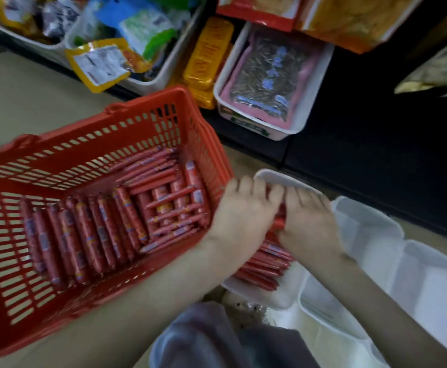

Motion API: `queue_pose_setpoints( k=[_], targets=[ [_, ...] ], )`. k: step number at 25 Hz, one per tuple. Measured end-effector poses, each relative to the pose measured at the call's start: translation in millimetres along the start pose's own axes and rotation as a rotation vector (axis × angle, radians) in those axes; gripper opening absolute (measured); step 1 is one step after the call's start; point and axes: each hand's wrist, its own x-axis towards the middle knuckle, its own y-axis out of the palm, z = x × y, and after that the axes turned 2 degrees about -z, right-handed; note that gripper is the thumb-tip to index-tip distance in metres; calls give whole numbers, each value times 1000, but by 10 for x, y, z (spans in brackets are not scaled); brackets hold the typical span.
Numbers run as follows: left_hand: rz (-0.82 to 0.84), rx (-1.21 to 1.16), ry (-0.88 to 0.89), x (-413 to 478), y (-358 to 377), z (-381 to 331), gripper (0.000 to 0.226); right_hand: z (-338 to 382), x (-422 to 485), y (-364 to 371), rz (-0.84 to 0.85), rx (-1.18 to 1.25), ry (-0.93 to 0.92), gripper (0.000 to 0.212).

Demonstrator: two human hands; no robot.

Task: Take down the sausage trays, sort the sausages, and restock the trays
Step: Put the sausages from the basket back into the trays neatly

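Note:
A red plastic basket [89,144] stands on the floor at the left, its bottom covered with several red sausages [103,229] in rows. To its right lies a white tray [283,179] holding thin red sausages [264,266]. My left hand [241,211] and my right hand [309,221] are both palm down over this tray, fingers bent onto the sausages. Blur hides whether the fingers close round any of them.
More white trays [376,235] lie at the right on the floor. On the low dark shelf behind stand a white tub of seed packets [320,83], yellow packs [206,57] and tubs of mixed snack bags [105,62]. My knee in grey cloth [211,338] is at the bottom.

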Motion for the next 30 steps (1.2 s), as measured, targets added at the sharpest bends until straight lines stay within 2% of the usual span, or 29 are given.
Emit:
queue_pose_setpoints(
  k=[2, 4, 6, 10, 12, 14, 16, 18, 21, 23, 25, 27, 28, 30],
  targets=[
    [99, -35, 101, -57, 268, -398, 32, -290, -438, 188, 124, -13, 88, 32],
    [215, -44, 192, -181, 634, -661, 19, -470, -780, 449, 259, -5, 169, 35],
    [312, -63, 247, -286, 994, -763, 16, -529, -957, 724, 368, 32, 233, 41],
    [288, -38, 191, -124, 1517, -691, 28, -608, -829, 1260, 392, 139, 326, 65],
    [268, -15, 126, -57, 1776, -571, 32, -684, -712, 1486, 409, 169, 317, 76],
    [380, -13, 72, -155, 1963, -509, 55, -774, -681, 1654, 535, 158, 253, 88],
    [515, -53, 59, -333, 2087, -492, 78, -826, -720, 1765, 731, 172, 246, 92],
    [554, -100, 42, -406, 2166, -483, 74, -810, -736, 1816, 792, 132, 275, 85],
    [496, -144, 35, -411, 2062, -533, 52, -741, -716, 1805, 722, 76, 311, 72],
    [486, -223, -4, -386, 1778, -637, 57, -732, -713, 1730, 636, 80, 323, 70],
    [379, -294, 46, -415, 1349, -705, 57, -723, -661, 1550, 551, 150, 307, 76],
    [281, -412, 175, -393, 778, -647, 50, -629, -497, 1276, 484, 282, 266, 75],
    [228, -508, 185, -374, 490, -544, 47, -548, -374, 1118, 416, 352, 251, 73],
    [74, -643, 90, -351, 99, -234, 43, -357, -105, 798, 209, 453, 218, 70]
  ],
)
